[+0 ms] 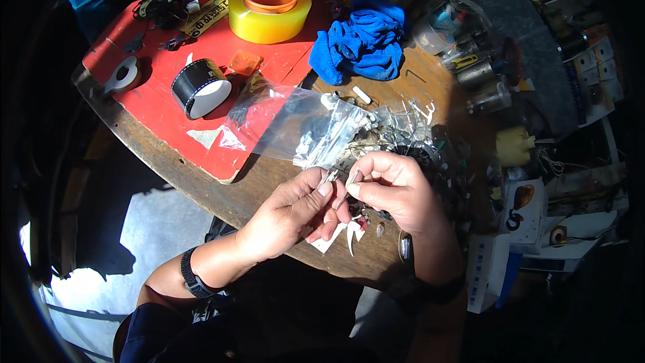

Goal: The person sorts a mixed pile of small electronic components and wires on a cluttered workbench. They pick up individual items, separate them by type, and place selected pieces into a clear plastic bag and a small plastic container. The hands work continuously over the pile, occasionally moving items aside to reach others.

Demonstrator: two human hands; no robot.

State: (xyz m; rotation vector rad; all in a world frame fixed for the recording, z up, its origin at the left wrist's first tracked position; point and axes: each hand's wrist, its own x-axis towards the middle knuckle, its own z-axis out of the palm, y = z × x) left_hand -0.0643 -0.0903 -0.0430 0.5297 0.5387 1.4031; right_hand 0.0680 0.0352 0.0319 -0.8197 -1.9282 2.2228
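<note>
Broadly, our work surface is a round wooden table point(201, 181), worn at the rim, with a red board point(161, 104) laid over its upper left part. On that board stand a large yellow tape roll point(270, 21) with an orange core, and nearer to us a black-and-white tape roll point(199, 87) lying on its side. A crumpled blue cloth point(363, 44) rests on the wood to the right of the yellow roll. Below the cloth lies a clear plastic bag point(295, 124), partly on the red board and partly on the wood, with a heap of small metal clips point(403, 124) just beside its open end. A cluster of jars and tools fills the right edge of the table.

We hold both hands together over the near edge of the table. Our left hand point(285, 215) pinches a small bent metal piece point(328, 176) between thumb and forefinger. Our right hand point(396, 191) pinches a thin metal pin point(349, 187) the same way, its fingers curled shut around it. The two fingertips almost touch, and the two metal parts sit just beside each other above the tabletop. We cannot tell whether the parts are in contact. A black band point(195, 279) circles our left wrist. Small white scraps point(339, 235) lie on the wood directly beneath the hands.
</note>
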